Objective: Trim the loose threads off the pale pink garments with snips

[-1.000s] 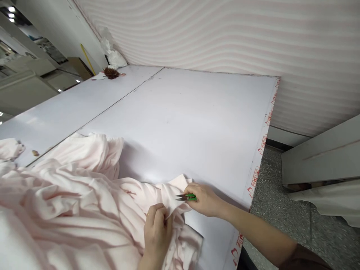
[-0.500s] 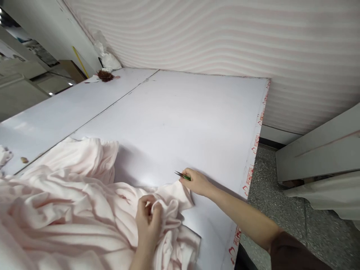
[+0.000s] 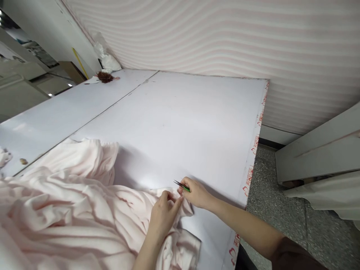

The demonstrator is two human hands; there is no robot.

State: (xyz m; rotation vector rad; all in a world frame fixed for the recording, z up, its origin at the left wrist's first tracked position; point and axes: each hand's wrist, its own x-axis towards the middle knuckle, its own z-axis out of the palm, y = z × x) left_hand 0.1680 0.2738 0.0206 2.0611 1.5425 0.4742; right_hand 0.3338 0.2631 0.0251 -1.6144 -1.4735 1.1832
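Observation:
Pale pink fabric (image 3: 92,210) lies heaped in folds over the near left of the white table (image 3: 180,123). My left hand (image 3: 164,213) is closed on the fabric near its right end, thumb and fingers pinching it. Just to the right, my right hand (image 3: 194,191) holds small thread snips (image 3: 182,186) with green on the handle, their pointed blades aimed left. The fingertips of that hand also meet the fabric's edge. Both hands are close together; what lies right between the fingertips is too small to make out.
A reddish-brown bundle (image 3: 105,77) and a white plastic bag (image 3: 109,62) sit at the far left corner. A small brown object (image 3: 23,161) lies at the left. Red-printed tape (image 3: 249,176) runs along the table's right edge, beside the speckled floor (image 3: 270,187). Striped sheeting (image 3: 210,37) hangs behind.
My left hand has moved right and slightly up, along the fabric, to near my right hand. My right hand with the snips has come down a little.

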